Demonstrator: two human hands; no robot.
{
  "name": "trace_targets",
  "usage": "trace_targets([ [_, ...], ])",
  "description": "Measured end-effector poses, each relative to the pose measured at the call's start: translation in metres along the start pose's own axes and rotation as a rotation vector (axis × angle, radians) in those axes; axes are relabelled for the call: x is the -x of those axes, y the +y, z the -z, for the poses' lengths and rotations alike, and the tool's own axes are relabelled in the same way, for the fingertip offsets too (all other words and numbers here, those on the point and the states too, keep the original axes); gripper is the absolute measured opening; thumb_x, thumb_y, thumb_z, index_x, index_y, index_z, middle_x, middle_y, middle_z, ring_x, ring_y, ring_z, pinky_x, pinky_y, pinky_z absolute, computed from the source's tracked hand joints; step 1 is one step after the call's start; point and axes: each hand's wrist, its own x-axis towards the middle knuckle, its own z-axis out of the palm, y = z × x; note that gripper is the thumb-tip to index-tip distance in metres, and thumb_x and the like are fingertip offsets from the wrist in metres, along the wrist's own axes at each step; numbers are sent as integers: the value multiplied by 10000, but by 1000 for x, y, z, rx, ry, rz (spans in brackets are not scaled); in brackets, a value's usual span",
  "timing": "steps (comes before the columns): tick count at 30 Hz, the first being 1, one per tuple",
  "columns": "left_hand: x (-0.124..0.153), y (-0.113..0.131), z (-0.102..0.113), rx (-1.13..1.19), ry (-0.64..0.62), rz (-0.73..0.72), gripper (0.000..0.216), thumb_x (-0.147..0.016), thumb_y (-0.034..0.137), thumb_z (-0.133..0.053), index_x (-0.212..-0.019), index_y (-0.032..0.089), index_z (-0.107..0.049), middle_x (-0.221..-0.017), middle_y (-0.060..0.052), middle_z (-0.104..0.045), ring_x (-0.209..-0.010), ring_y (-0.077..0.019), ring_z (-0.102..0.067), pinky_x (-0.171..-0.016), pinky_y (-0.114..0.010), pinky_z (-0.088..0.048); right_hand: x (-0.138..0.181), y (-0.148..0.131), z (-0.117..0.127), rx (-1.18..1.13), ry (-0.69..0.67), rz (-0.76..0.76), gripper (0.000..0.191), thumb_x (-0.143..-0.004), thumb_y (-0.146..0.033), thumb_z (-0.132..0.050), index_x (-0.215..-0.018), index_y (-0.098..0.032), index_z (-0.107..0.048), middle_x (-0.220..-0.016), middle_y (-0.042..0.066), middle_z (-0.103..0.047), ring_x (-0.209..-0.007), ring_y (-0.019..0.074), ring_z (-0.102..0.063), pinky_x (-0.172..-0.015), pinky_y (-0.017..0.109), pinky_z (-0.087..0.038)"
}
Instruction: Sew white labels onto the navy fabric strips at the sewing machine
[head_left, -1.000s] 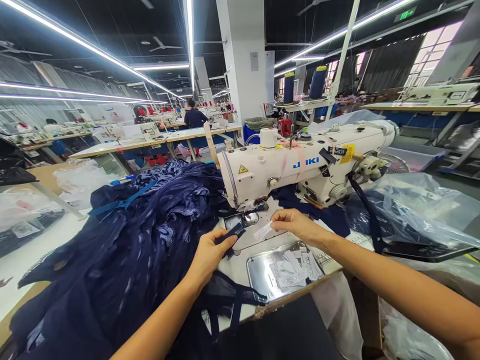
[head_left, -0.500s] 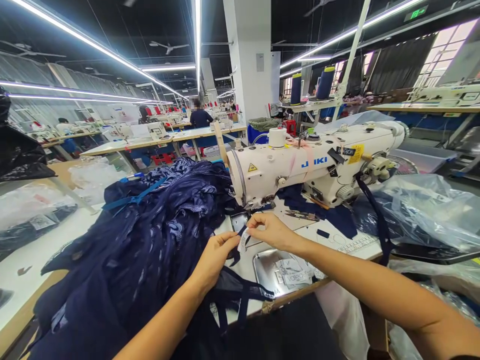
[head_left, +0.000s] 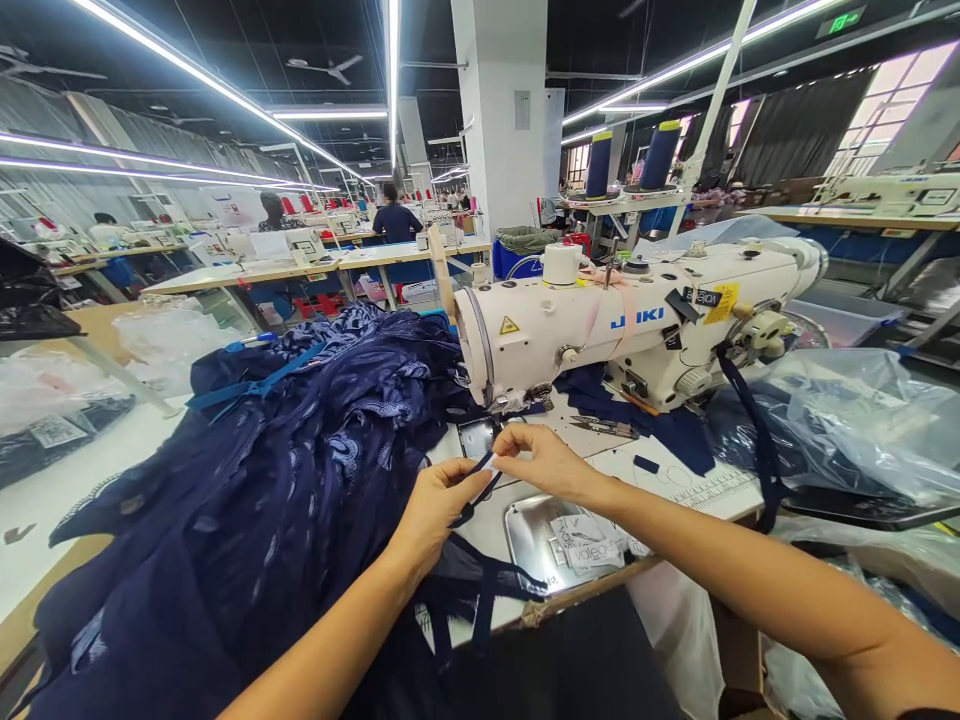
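In the head view, the left hand (head_left: 433, 505) pinches a navy strip (head_left: 466, 514) and the right hand (head_left: 551, 466) a mostly hidden white label (head_left: 493, 463), meeting before the sewing machine (head_left: 570, 325), apparently being matched, which calls for steady alignment.

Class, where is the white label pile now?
Low in the head view, right of centre, the label pile lies mostly on the shiny metal plate, below the right hand.

Navy strip (head_left: 484, 462): narrow cloth, slanting up to the right.
White label (head_left: 493, 463): small, mostly hidden, at the strip's upper part.
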Motion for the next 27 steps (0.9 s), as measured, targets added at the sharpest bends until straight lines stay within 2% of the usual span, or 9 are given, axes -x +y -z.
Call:
trace_targets([
  [5,-4,-3,3,-11,-37,5,296,-525,406,-732,-646,142,-675,-565,14,-568,-517,-74,-413,-509,-203,-278,-1,8,5,-114,-102,-44,143,-666,-271,-607,-603,-150,-564,-638,-18,-539,-658,116,-490,-662,255,-385],
  [11,-9,-3,4,-94,-85,11,322,-533,429,-724,-671,140,-681,-586,-1,-582,-543,-97,-444,-532,-213,-305,1,10,4,-168,-105,-110,105,-649,-231,-623,-611,-148,-572,-640,-21,-554,-664,116,-513,-652,245,-400],
  [14,-10,-1,4,-158,-104,17,329,-533,440,-722,-677,147,-686,-607,-3,-593,-549,-105,-459,-532,-215,-324,3,11,10,-138,-161,-127,80,-676,-211,-626,-658,-149,-579,-667,-26,-570,-672,109,-531,-654,231,-413],
  [17,-15,0,11,-268,-157,-28,337,-561,475,-689,-659,153,-684,-597,-8,-596,-531,-117,-473,-512,-221,-346,3,14,35,44,-235,-80,65,-724,-198,-616,-761,-148,-598,-746,-15,-605,-730,115,-561,-694,226,-428],
  [19,-23,0,16,-438,-198,-180,308,-625,473,-638,-640,168,-676,-591,-13,-601,-530,-132,-499,-510,-231,-369,1,16,62,374,-172,-37,47,-756,-172,-594,-788,-139,-599,-795,15,-619,-766,132,-572,-719,238,-427],
  [20,-28,0,18,-557,-185,-320,282,-672,451,-603,-639,178,-669,-591,-15,-599,-536,-139,-510,-513,-236,-376,-1,17,78,606,-100,-27,41,-771,-163,-582,-795,-135,-599,-822,37,-621,-788,146,-573,-728,249,-422],
  [23,-48,-2,14,-1005,-25,-890,280,-819,275,-435,-643,183,-633,-613,-31,-586,-542,-146,-508,-529,-262,-369,-10,23,114,1218,69,-105,80,-797,-172,-559,-859,-138,-595,-911,99,-614,-877,208,-563,-728,286,-415],
  [25,-63,-4,6,-1305,8,-1216,326,-834,125,-341,-648,160,-608,-633,-53,-579,-536,-150,-492,-531,-285,-351,-17,28,124,1369,95,-150,129,-808,-206,-550,-904,-127,-586,-936,134,-607,-905,247,-558,-718,312,-417],
  [27,-74,-9,-3,-1531,-61,-1375,338,-807,23,-308,-653,137,-587,-625,-60,-566,-518,-147,-476,-528,-297,-336,-22,36,123,1420,96,-193,187,-814,-235,-540,-946,-107,-572,-947,162,-602,-894,274,-567,-691,333,-421],
])
